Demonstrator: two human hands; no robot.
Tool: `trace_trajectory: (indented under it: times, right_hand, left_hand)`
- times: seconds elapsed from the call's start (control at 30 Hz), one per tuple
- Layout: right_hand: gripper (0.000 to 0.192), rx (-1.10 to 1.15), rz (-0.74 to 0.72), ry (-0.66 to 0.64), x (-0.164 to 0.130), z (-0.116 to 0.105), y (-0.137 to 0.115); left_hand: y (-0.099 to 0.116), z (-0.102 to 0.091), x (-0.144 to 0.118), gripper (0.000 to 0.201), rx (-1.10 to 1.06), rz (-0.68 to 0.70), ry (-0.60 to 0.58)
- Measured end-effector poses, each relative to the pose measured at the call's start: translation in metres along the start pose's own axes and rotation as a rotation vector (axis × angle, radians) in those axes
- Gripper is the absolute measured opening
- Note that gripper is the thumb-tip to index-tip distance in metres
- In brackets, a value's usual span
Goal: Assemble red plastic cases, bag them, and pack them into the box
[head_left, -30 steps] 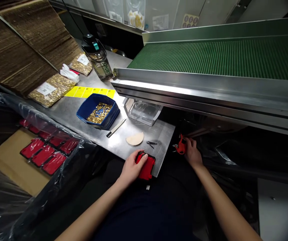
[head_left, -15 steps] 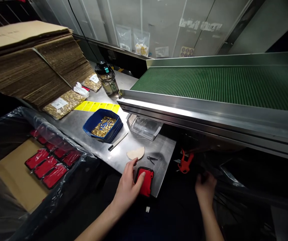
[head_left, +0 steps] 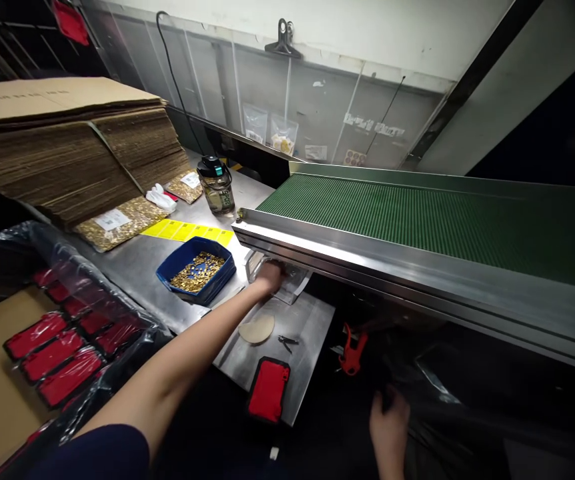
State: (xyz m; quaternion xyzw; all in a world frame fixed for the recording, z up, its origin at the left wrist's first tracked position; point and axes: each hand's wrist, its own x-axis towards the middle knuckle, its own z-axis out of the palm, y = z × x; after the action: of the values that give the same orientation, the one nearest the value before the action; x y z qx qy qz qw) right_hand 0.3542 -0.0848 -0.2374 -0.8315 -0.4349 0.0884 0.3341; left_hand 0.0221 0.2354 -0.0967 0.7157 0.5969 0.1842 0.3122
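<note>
Clear tray (head_left: pixel 292 283) lies under the conveyor (head_left: pixel 417 220) edge, left hand (head_left: pixel 269 275) on it, grip unclear; right hand (head_left: pixel 389 427) low, well apart, its grip unclear too.

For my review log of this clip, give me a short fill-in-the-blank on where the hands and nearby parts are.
1. The left hand reaches the clear plastic tray under the ____ belt conveyor.
2. The blue bin holds small ____-coloured parts.
3. The red case lies at the steel table's ____ edge.

Missing words: green; gold; near
</note>
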Motion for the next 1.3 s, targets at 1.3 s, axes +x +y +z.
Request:
trace_trajectory:
  times: [1.3]
  right_hand:
    - [0.039, 0.273, -0.191, -0.588, -0.025, -0.040, -0.264]
  left_hand:
    - [0.035, -0.014, -0.214, 0.018, -0.396, 0.031, 0.088]
